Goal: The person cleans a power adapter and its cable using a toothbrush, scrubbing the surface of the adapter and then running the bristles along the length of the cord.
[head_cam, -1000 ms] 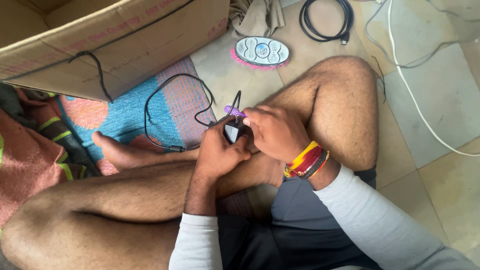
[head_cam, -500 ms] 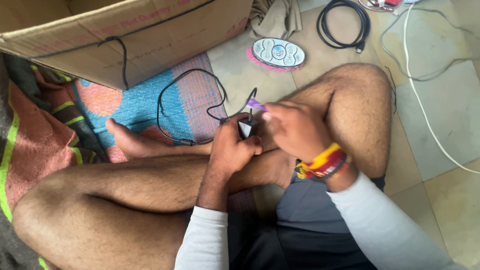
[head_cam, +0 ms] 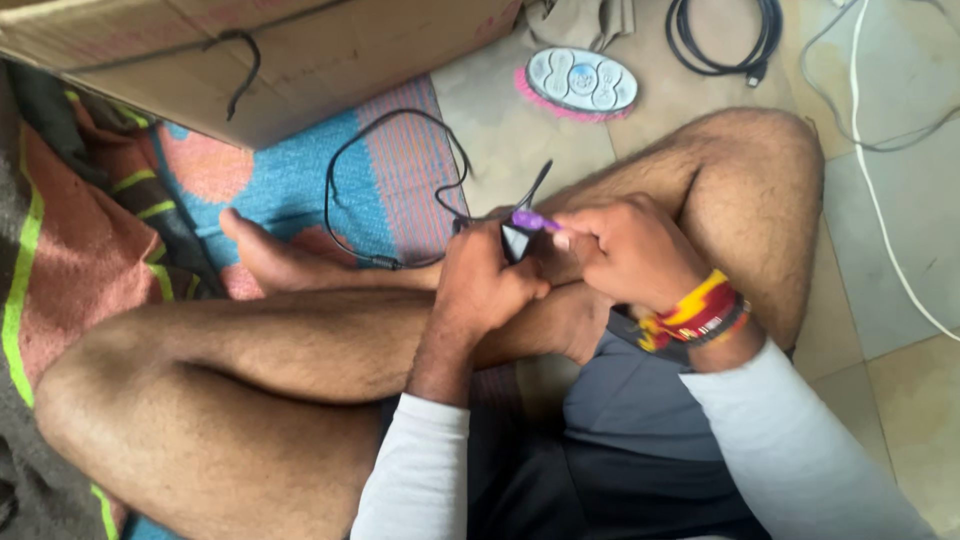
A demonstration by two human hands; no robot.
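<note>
On the tiled floor (head_cam: pixel 520 130) beside a woven mat (head_cam: pixel 290 190), both hands grip: left hand (head_cam: pixel 485 280) a black adapter (head_cam: pixel 514 241), right hand (head_cam: pixel 625 250) a purple tool (head_cam: pixel 530 220).

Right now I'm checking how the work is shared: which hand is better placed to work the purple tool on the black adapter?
Probably the right hand: its fingers already pinch the purple tool, tip at the black adapter. The left hand is wrapped around the adapter, steadying it.

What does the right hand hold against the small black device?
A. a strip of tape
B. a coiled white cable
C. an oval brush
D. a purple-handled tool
D: the right hand pinches a purple-handled tool, its tip at the small black device gripped by the left hand.
</note>
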